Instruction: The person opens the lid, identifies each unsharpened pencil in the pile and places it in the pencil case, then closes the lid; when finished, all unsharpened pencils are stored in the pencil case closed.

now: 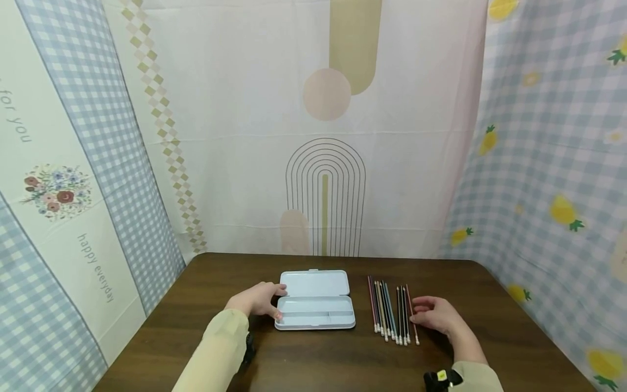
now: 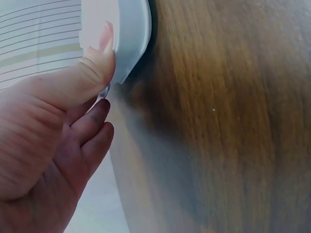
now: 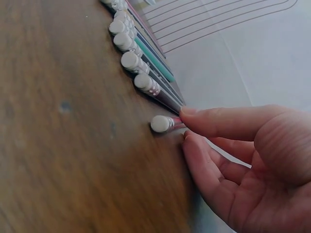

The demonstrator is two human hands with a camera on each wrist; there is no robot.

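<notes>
A white pencil case (image 1: 315, 328) lies open on the table, its lid folded back toward the wall and its divided tray facing up. At the case's left end my left hand (image 1: 254, 299) grips it, thumb on the tray's corner and fingers near the hinge and lid. Right of the case, pencils (image 1: 379, 310) lie side by side, white eraser ends toward me. My right hand (image 1: 439, 316) pinches the rightmost one, a red pencil (image 1: 416, 335), between thumb and fingers. Its white eraser (image 3: 159, 124) shows in the right wrist view, slightly apart from the row.
The dark wooden table (image 1: 323, 362) has rounded far corners. A patterned cloth (image 1: 235, 163) hangs behind it, and checked cloths (image 1: 553, 152) hang at both sides. Black straps (image 1: 436, 379) circle the wrists.
</notes>
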